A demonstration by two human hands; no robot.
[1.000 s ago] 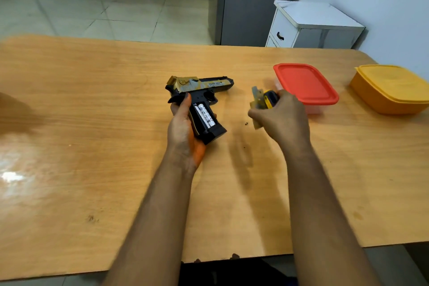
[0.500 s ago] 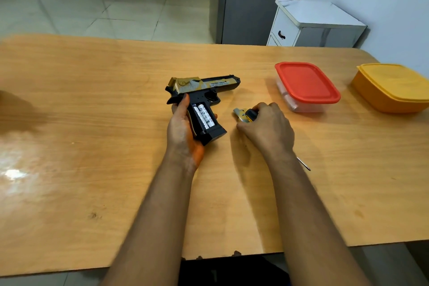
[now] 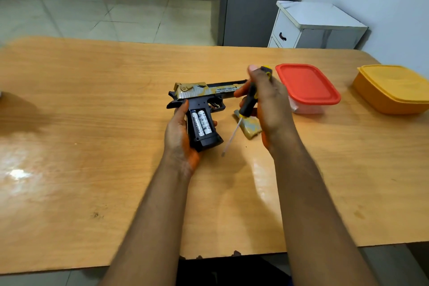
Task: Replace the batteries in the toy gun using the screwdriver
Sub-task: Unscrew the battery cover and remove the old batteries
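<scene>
Here the left hand [image 3: 180, 132] cups the toy gun [image 3: 199, 109] by its grip, fingers curled behind it and mostly hidden, thumb along the near side; two batteries [image 3: 201, 122] show in the open compartment. The right hand [image 3: 267, 104], which half a second ago lay low on the table [image 3: 92, 123], now holds the screwdriver [image 3: 243, 114] raised, fingers wrapped round its handle, blurred tip pointing down. Beneath it lies the battery cover [image 3: 249, 126], partly hidden. Farther right stand a red-lidded box [image 3: 308, 86] and a yellow box [image 3: 394, 88], cut off.

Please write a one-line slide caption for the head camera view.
Left hand holds toy gun, batteries exposed; right hand grips screwdriver above cover.
</scene>
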